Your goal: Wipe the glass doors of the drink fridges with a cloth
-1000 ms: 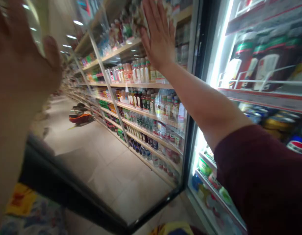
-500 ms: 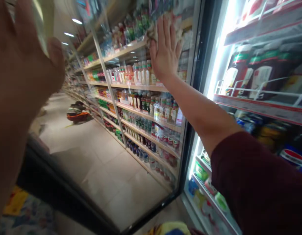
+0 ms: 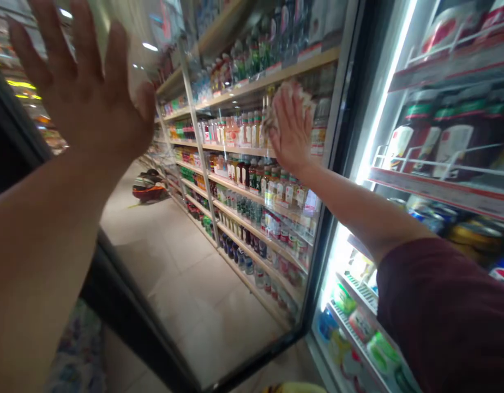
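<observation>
A glass cooler door with a dark frame stands open in front of me. My right hand lies flat over a crumpled light cloth, holding it against the glass on the right side, near the frame. On the left my left hand is raised with its fingers spread and nothing in it. It is close to the glass, but I cannot tell whether the palm touches it.
At the right is a lit cooler with bottles and cans on its shelves. Beyond the glass, shelves of bottles line an aisle. An orange-and-dark bundle lies on the tiled floor.
My right hand has slid the cloth down the glass. The view has shifted, and more of my left hand shows, with its fingers spread.
</observation>
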Tool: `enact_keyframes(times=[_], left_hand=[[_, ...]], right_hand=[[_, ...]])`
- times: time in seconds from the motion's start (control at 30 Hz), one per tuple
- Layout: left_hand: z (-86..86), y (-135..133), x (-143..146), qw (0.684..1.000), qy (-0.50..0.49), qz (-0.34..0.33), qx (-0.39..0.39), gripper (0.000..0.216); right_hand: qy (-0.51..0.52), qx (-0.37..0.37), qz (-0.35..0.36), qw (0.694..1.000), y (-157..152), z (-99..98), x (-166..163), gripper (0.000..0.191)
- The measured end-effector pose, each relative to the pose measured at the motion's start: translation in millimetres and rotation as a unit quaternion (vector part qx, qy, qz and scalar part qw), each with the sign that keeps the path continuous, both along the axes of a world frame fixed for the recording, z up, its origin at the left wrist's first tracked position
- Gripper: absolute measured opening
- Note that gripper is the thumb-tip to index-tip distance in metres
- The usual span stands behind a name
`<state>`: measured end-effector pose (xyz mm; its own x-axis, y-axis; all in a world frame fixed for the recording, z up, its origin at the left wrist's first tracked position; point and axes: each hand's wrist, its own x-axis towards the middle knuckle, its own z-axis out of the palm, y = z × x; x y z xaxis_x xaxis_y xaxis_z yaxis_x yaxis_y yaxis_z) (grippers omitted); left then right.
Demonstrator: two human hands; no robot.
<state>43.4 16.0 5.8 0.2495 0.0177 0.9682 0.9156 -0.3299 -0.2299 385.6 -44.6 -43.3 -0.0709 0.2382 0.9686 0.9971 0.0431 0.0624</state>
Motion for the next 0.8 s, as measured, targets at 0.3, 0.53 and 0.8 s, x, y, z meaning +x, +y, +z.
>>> enact_keyframes(times=[0.3,0.53,0.8], left_hand=[[0.1,-6,0,0.999,0.025,-0.011,-0.018,0.073],[-1.9,-17,0,0.998,0.046,0.035,-0.022,0.070],[-5.4,-30,1,0.998,0.050,0.024,-0.034,0.070]], right_hand=[[0.106,0.073,0.003,0.992,-1,-2.7,61,0.071],[0.257,0.109,-0.037,0.960,21,48.6,71,0.078],[-0.029,0.024,-0.048,0.998,2,59.4,-57,0.069]])
